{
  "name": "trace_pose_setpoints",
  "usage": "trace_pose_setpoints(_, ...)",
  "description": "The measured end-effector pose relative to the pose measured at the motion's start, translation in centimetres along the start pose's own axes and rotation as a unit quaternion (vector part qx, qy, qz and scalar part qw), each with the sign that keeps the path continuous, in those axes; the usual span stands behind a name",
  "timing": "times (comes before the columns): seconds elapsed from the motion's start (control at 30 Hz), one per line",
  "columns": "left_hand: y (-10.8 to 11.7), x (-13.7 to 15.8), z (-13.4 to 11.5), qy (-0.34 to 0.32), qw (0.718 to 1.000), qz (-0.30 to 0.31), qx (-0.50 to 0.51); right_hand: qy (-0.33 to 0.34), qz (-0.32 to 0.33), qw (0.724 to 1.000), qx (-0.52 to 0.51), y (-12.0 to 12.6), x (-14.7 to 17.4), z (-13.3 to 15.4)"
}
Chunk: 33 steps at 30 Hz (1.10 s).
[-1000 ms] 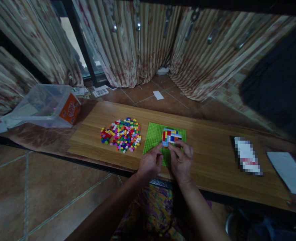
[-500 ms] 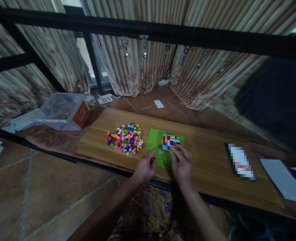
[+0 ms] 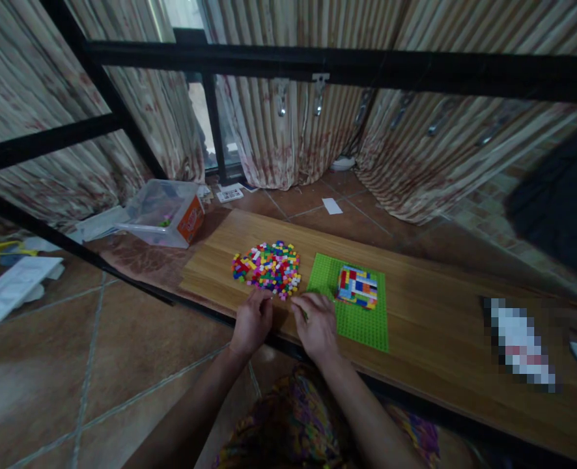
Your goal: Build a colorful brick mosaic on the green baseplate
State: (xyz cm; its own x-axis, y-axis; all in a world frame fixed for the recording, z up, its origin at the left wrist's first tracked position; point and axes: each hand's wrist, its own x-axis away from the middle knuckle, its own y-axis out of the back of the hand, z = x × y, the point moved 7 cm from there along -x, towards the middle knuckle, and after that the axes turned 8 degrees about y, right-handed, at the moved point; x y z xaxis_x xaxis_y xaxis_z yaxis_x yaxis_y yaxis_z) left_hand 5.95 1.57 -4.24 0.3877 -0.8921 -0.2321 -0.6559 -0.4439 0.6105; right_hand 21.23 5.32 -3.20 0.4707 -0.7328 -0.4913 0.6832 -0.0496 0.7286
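My left hand [image 3: 253, 320] is closed in a pinch at the front edge of a pile of small toy bricks [image 3: 269, 266] in many colours. Whatever its fingertips hold is too small to make out. Close by on the right, my right hand [image 3: 316, 327] is curled with thumb and fingers together, beside the left front part of a green studded baseplate [image 3: 361, 326]. Its contents, if any, are hidden. On the baseplate sits a low, roughly square brick build [image 3: 357, 286] in red, blue, yellow and white, touched by neither hand.
The bricks and baseplate lie on a long wooden board [image 3: 430, 332]. A clear plastic box [image 3: 159, 215] with an orange label stands past its left end. Toward the right lies a blurred-out white item [image 3: 520, 342]. Black metal bars [image 3: 269, 57] cross in front of striped curtains [image 3: 269, 137].
My right hand has left the brick build and moved left, toward my left hand. The left hand has come to the pile's front edge. The view has shifted left.
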Motion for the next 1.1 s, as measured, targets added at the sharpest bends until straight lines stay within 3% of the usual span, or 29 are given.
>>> trace_pose_setpoints(0.3, -0.3, -0.2, 0.6, -0.022, 1.0, 0.001, 0.0, 0.0, 0.048, 0.999, 0.024, -3.1, -1.6, 0.5)
trace_pose_setpoints(0.63, -0.1, -0.1, 0.5, -0.03, 0.999, -0.011, -0.032, 0.019, 0.013, 1.0, 0.02, -3.0, -1.1, 0.9)
trace_pose_setpoints(1.1, -0.1, 0.0, 0.4, -0.041, 0.998, -0.025, -0.037, 0.032, 0.043, 0.997, 0.052, -3.2, -1.3, 1.3)
